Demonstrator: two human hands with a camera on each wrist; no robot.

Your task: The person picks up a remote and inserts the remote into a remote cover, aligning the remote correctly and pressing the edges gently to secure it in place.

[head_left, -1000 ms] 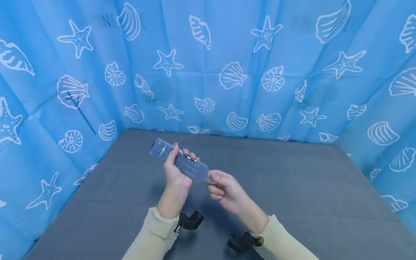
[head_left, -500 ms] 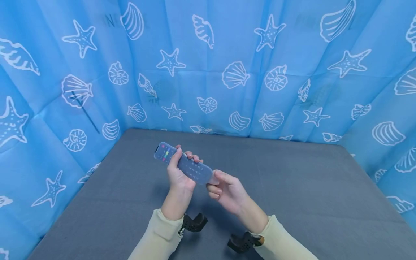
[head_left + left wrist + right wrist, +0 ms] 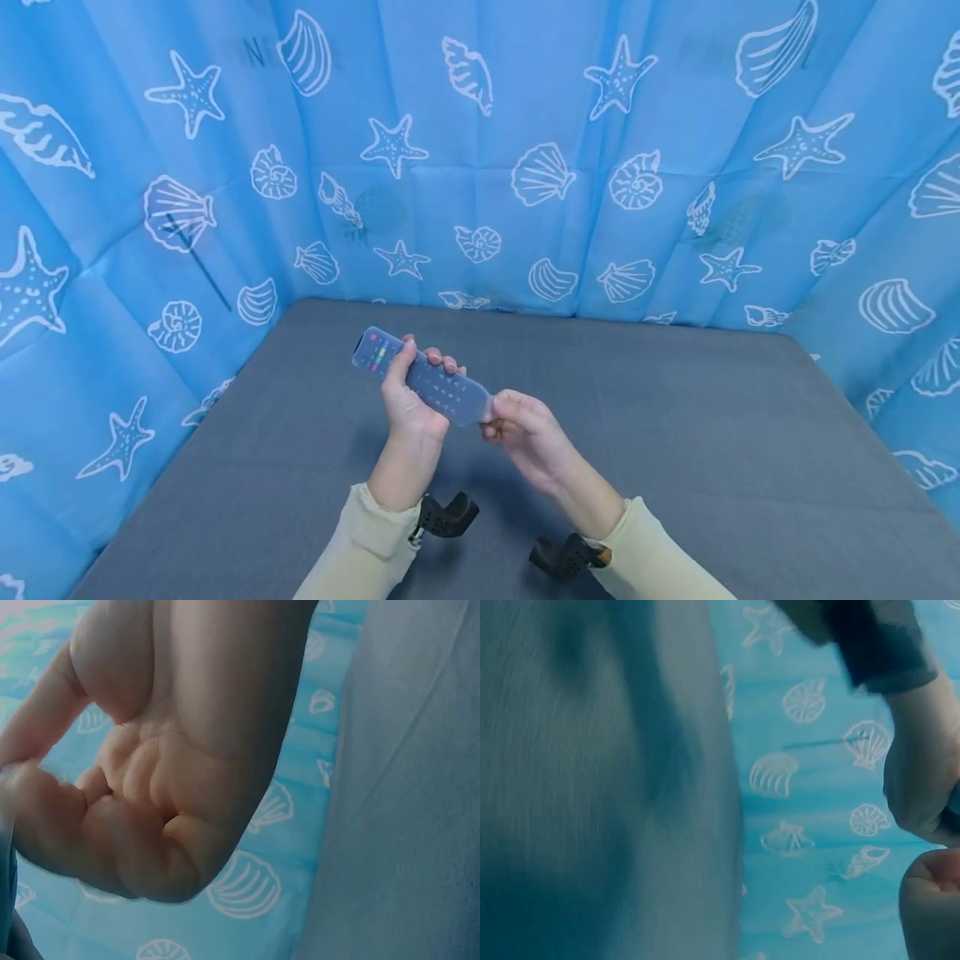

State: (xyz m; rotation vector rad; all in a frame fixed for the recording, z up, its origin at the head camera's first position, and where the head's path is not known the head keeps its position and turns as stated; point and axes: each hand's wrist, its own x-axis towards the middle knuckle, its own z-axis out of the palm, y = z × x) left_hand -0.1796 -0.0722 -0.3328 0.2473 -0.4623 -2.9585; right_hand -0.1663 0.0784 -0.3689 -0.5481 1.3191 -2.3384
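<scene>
A dark remote control (image 3: 446, 390) with pale keys and a few coloured buttons lies slantwise across my left hand (image 3: 411, 408), held above the table. My left thumb lies over its face, and the fingers come round the far edge. A translucent sleeve (image 3: 488, 408) covers the remote and extends past its lower right end. There my right hand (image 3: 534, 437) pinches the sleeve's end between thumb and fingers. The left wrist view has the right hand (image 3: 157, 802) large, fingers curled. In the right wrist view, the left hand (image 3: 922, 765) and right hand (image 3: 934, 900) are cut off at the edge.
A grey cloth-covered table (image 3: 675, 433) spreads beneath both hands. Blue curtains (image 3: 480, 150) with white shells and starfish hang behind it and at both sides. Black wrist mounts (image 3: 448, 515) stick out from the inner sides of the cream sleeves (image 3: 375, 533).
Both hands and the remote appear slightly further right than a second ago as the head view shifts. My right fingers have curled in tighter at the sleeve's end, which shows less beyond the remote.
</scene>
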